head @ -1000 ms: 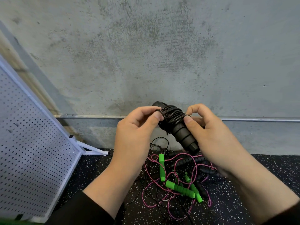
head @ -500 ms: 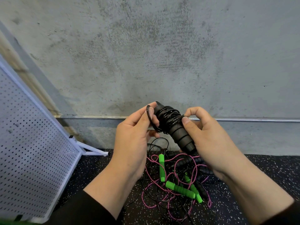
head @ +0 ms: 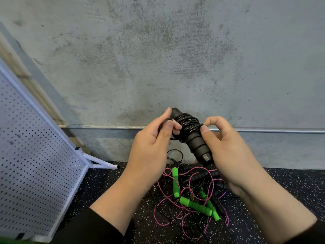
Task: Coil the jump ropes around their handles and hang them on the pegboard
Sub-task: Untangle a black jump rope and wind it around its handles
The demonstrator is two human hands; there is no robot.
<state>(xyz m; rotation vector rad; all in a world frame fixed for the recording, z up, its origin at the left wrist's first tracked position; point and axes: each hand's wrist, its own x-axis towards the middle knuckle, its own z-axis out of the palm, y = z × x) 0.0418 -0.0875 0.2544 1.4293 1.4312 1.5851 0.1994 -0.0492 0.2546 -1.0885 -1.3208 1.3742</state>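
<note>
Right hand (head: 226, 152) clenched around black handles (head: 195, 138), thumb pressed on the coiled black rope (head: 189, 122); handles tilted, upper end toward the left hand. Left hand (head: 151, 148) pinching a loop of black rope (head: 164, 120) between thumb and fingers, just beside the coil. Left of both hands: white pegboard (head: 31, 164), leaning. Beneath the hands, on speckled floor (head: 290, 182): tangle of pink rope (head: 191, 205), green handles (head: 195, 206) and more black rope.
</note>
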